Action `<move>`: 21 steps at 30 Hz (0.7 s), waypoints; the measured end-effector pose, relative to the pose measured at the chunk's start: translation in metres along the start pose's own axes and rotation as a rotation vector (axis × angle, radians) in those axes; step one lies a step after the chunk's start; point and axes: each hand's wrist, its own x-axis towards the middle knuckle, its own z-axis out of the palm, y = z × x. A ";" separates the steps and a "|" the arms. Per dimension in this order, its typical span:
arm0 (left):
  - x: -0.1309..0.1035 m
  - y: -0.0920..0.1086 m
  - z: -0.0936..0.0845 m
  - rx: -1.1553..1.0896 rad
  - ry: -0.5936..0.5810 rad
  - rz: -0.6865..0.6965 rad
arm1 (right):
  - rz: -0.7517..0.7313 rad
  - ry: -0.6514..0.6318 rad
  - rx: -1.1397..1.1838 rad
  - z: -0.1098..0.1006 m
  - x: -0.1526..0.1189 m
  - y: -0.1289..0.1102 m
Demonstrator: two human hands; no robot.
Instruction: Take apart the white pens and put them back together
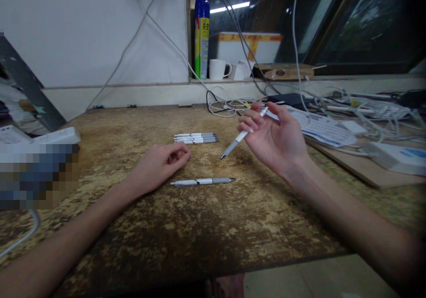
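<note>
White pen (pixel 238 137) in right hand (pixel 274 140), left hand (pixel 166 162) curled

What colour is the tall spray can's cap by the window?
The spray can's cap is dark blue, seen best in the head view.

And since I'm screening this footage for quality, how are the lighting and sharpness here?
Head view: dim overall, darkest toward the right edge; head view: a bright streak glares on the window; head view: the held pen is soft, print on the paper unreadable; head view: coarse pixel blocks hide part of the left side.
</note>
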 end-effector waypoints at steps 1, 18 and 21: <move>0.000 0.000 0.000 0.001 0.000 -0.001 | -0.003 -0.006 -0.005 0.000 0.000 0.000; 0.000 -0.001 0.000 -0.006 -0.014 0.005 | -0.052 -0.046 -0.047 0.000 0.002 -0.003; 0.000 -0.001 0.001 -0.006 -0.020 0.013 | -0.042 -0.030 -0.041 0.000 0.002 -0.003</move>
